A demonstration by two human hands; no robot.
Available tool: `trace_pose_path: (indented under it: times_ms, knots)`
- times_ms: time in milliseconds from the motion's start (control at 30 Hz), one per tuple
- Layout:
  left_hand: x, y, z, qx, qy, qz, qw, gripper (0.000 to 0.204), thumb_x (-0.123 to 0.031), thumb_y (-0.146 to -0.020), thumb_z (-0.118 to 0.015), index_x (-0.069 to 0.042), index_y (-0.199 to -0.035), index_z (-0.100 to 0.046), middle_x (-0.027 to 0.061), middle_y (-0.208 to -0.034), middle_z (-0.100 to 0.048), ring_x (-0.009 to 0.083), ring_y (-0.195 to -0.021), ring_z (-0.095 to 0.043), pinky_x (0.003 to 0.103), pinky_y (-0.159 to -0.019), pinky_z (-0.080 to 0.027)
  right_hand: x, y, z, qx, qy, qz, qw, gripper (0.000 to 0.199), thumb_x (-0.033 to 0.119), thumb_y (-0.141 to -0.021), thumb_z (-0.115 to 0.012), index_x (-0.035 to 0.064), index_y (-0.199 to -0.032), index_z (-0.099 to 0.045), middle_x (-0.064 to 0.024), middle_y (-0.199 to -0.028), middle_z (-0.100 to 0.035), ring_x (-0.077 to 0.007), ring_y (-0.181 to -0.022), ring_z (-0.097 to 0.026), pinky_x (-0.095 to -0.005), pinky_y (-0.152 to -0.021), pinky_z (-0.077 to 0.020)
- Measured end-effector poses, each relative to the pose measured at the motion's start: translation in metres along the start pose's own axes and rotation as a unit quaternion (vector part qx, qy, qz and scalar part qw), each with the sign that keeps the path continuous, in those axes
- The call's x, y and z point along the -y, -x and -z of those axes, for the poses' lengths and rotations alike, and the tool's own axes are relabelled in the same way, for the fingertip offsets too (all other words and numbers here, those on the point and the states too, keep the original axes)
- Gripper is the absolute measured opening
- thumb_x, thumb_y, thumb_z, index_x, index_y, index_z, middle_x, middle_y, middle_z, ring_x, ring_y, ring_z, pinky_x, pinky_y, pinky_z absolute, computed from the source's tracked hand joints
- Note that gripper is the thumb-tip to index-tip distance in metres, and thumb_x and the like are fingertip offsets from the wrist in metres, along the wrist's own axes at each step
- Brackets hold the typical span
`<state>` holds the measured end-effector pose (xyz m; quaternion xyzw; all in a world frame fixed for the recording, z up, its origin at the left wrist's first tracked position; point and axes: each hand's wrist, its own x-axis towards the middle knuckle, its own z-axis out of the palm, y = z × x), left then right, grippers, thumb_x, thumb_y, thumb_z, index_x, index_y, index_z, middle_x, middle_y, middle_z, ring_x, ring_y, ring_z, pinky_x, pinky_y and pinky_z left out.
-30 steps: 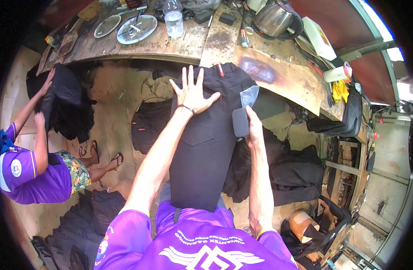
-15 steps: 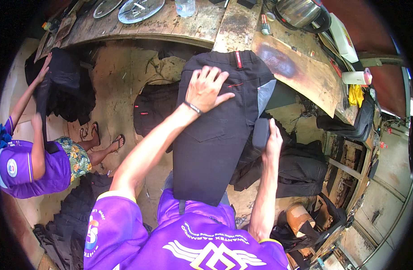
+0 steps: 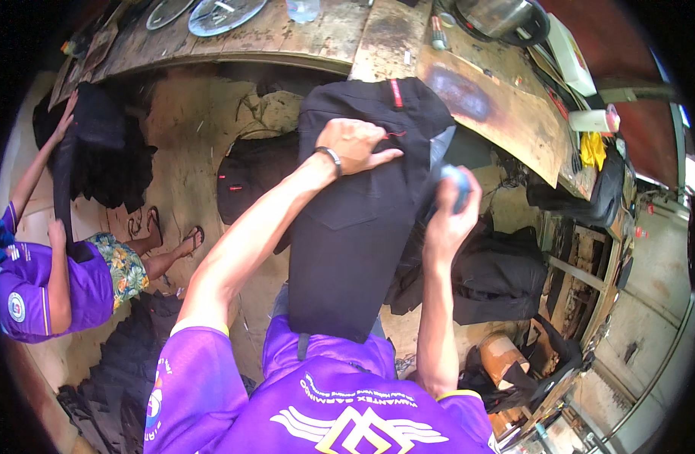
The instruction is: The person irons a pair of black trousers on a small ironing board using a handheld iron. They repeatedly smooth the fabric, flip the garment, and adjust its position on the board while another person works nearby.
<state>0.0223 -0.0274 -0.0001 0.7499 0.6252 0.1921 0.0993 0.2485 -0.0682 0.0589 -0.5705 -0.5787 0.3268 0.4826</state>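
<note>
A pair of black trousers [image 3: 355, 227] with a red tag at the waistband lies stretched from the wooden bench edge down to my lap. My left hand [image 3: 355, 144], with a bracelet on its wrist, presses flat on the upper part of the trousers. My right hand [image 3: 450, 208] is closed around a small blue-grey block [image 3: 457, 184] at the right edge of the trousers.
The worn wooden bench [image 3: 484, 98] carries round metal plates [image 3: 219, 11], a bottle and a metal pot [image 3: 499, 15]. Dark garments [image 3: 499, 272] lie heaped below on the right and on the floor. A person in a purple shirt [image 3: 37, 291] at left holds up black cloth [image 3: 98, 151].
My left hand has slid down from the waistband and its fingers have come together. My right hand with the block has dropped along the trousers' right edge. The view has shifted downward.
</note>
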Motion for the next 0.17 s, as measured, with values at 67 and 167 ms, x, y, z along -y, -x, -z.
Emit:
trace_pose_path:
  times_ms: [67, 167]
  knots:
    - [-0.006, -0.012, -0.006, 0.014, -0.012, -0.034, 0.999, 0.07, -0.075, -0.097, -0.059, -0.008, -0.09, -0.079, 0.0122, -0.091, -0.079, 0.0307, -0.092, -0.079, 0.044, -0.081, -0.062, 0.016, 0.054, -0.01, 0.14, 0.049, 0.089, 0.985, 0.062, 0.034, -0.083, -0.096, -0.0019, -0.126, -0.07, -0.015, -0.118, -0.075, -0.0294, -0.101, -0.072, -0.0454, -0.098, -0.0564]
    - [-0.009, -0.017, -0.011, 0.04, -0.006, -0.011, 0.999, 0.074, -0.076, -0.098, -0.055, -0.007, -0.093, -0.08, 0.0134, -0.095, -0.08, 0.0319, -0.095, -0.079, 0.046, -0.086, -0.062, 0.027, 0.119, -0.023, 0.289, 0.172, 0.253, 0.907, 0.071, 0.04, -0.071, -0.102, 0.0053, -0.125, -0.071, -0.0147, -0.112, -0.077, -0.0368, -0.1, -0.074, -0.045, -0.097, -0.0588]
